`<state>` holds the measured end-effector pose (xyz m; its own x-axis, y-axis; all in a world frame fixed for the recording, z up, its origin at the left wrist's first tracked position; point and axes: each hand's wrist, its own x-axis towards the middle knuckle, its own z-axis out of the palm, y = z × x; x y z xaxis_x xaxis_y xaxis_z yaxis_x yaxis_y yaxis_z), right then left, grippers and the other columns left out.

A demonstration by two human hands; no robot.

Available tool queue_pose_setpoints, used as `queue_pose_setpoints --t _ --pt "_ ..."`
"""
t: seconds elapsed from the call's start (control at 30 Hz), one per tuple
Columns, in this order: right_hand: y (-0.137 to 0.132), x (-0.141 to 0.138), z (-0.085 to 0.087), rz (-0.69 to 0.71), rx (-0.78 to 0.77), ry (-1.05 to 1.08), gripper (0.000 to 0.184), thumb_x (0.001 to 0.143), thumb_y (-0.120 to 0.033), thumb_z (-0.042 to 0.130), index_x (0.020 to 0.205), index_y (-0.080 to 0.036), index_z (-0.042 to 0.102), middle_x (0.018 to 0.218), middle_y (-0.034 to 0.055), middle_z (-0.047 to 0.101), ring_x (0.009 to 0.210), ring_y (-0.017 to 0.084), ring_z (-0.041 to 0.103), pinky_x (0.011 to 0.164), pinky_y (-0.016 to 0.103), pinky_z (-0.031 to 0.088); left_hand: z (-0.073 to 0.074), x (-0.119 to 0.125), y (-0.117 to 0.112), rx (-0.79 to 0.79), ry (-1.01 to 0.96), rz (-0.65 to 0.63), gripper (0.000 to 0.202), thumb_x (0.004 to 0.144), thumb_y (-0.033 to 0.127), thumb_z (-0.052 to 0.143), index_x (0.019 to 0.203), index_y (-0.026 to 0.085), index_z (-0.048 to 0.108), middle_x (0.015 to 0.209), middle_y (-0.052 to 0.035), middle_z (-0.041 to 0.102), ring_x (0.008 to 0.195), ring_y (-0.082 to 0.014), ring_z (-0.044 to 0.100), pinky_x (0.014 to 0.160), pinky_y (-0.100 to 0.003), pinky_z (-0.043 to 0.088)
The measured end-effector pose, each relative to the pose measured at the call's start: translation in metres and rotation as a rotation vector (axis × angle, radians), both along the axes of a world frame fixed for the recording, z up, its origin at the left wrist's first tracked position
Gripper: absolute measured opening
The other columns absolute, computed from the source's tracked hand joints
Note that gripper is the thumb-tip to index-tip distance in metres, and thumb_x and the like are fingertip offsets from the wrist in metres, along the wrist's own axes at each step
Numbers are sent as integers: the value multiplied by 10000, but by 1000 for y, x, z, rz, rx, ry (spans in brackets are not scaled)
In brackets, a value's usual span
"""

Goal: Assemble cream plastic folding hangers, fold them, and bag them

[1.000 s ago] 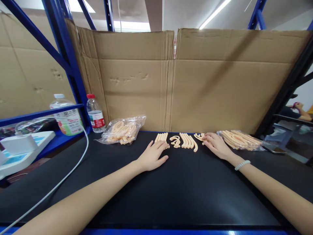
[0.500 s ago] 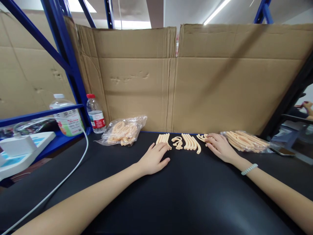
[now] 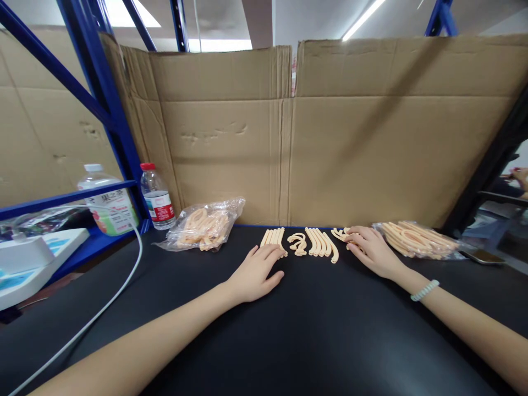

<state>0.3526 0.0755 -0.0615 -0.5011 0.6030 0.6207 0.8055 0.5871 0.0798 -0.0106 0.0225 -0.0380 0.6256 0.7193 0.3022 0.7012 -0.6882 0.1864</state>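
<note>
My left hand [image 3: 254, 275] lies palm down on the black table [image 3: 322, 330], fingers stretched and thumb apart. Its fingertips rest at the near ends of a row of slim cream-coloured plastic-looking pieces [image 3: 271, 236]. Farther right lie a small pile of curved cream pieces [image 3: 297, 243] and a second row of long, slightly bent pieces [image 3: 320, 242]. My right hand [image 3: 375, 253], a pale coiled band on its wrist, is palm down with loosely spread fingers over another small group of curved pieces [image 3: 339, 234]. Its fingers partly cover that group. Neither hand visibly grips a piece.
Clear bags of cream pieces lie at the back left [image 3: 210, 225] and right [image 3: 421, 239]. Beside the right bag is a phone-like object [image 3: 483, 255]. Bottles [image 3: 159, 201], a power strip [image 3: 61, 258] and a white cable [image 3: 119, 294] are left. Cardboard [image 3: 231, 132] walls the back.
The camera view has shifted slightly. Both hands keep nearly the same places over the cream pieces, and the rows look unchanged.
</note>
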Motion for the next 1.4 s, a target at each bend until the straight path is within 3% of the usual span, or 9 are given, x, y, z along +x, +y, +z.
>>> queue_pose_setpoints --t 0.4,0.63,0.77,1.07,1.2,1.4 --pt "-5 -7 2 19 28 -44 226 985 -295 389 963 -193 589 1115 128 606 1079 282 541 956 500 364 -1 1 0 4 -7 42 442 904 285 468 1336 196 437 1413 -133 497 1323 -285 440 1107 -565 307" --pt "-5 -6 3 0 16 -39 196 974 -280 402 973 -206 584 1145 121 607 1097 272 545 993 518 339 -11 -6 19 43 -175 308 605 843 329 518 1368 68 369 1405 -239 478 1306 -355 453 1068 -534 372" --pt "-12 -13 6 -2 19 -26 195 961 -279 411 941 -217 595 1143 121 615 1100 279 556 1006 539 328 -11 -11 27 12 -184 290 540 808 315 550 1300 121 445 1344 -185 552 1244 -332 522 1043 -502 413" --pt "-31 -57 13 106 65 40 179 965 -225 435 1084 -207 568 1099 103 633 1086 272 537 1025 521 320 -9 -18 27 38 -144 243 399 837 274 516 1215 146 523 1260 -157 611 1182 -316 559 982 -490 458" --pt "-38 -86 16 165 5 51 203 948 -200 472 1131 -205 563 1066 98 636 1024 276 540 959 496 383 -7 -19 27 65 -125 211 328 850 251 503 1163 164 550 1240 -141 626 1172 -302 566 981 -477 458" --pt "-34 -120 19 114 -39 -17 310 915 -239 558 1221 -192 563 1043 113 604 998 293 514 895 471 427 -7 -17 26 97 -139 174 254 870 238 477 1094 172 576 1141 -133 666 1103 -304 602 943 -481 478"
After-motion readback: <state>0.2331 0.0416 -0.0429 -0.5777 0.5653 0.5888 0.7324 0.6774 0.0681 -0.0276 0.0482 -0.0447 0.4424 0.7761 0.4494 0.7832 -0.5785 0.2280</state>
